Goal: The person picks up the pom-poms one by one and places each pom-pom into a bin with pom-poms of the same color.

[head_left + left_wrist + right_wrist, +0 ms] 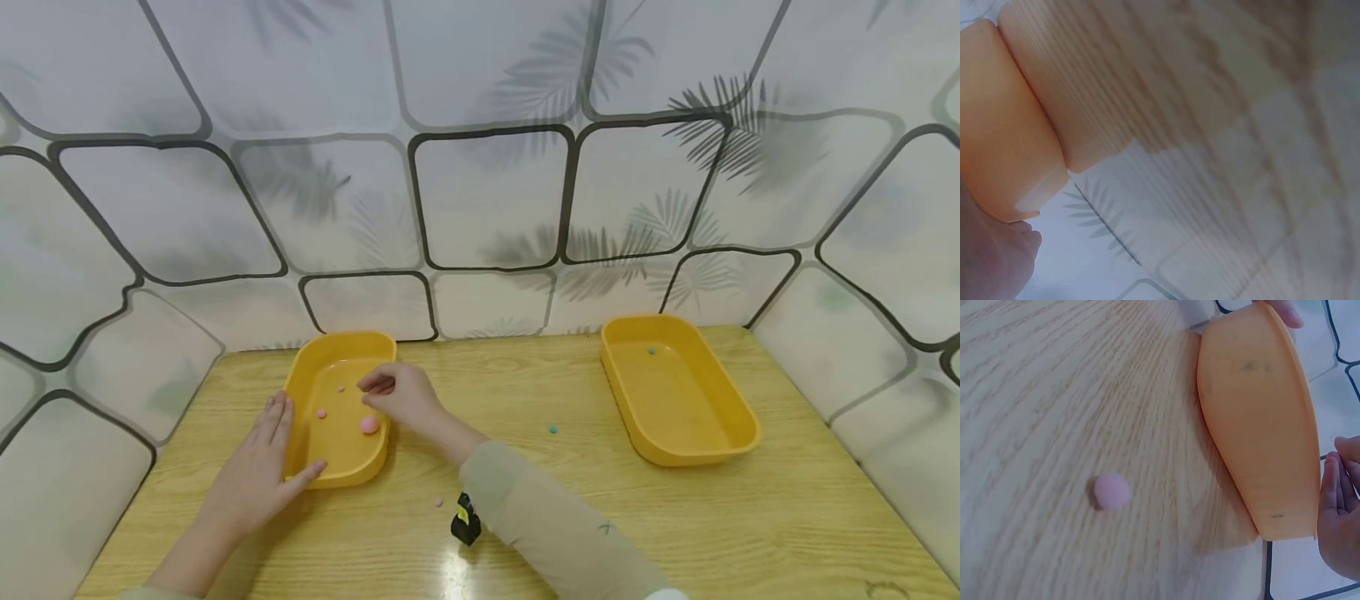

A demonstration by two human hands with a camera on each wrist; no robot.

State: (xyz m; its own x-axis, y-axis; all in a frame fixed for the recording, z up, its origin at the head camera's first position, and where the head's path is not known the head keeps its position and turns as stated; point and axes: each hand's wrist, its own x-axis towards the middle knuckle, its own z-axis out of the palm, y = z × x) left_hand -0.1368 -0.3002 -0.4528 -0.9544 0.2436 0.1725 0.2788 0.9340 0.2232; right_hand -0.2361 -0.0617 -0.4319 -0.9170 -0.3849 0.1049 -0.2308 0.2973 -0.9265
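Note:
My left hand (251, 471) lies along the left wall of the left yellow tray (303, 367), fingers straight, thumb over the near rim. Over that tray's right rim reaches my right hand (408, 393), its fingers loosely bent, with a gap between thumb and fingertips and nothing visible in it. Inside the tray are a large pink ball (369, 425), a smaller pink ball (321, 413) and a tiny one (341, 388). Another pink ball (1112, 490) sits on the wooden table. In the right wrist view, my right fingers (1330, 481) are right at the tray's rim.
A second yellow tray (693, 412) stands at the right with a small teal ball (652, 351) inside. Another teal ball (553, 429) lies on the table between the trays. A small black object (466, 529) with a yellow mark is beside my right sleeve. Patterned walls enclose the table.

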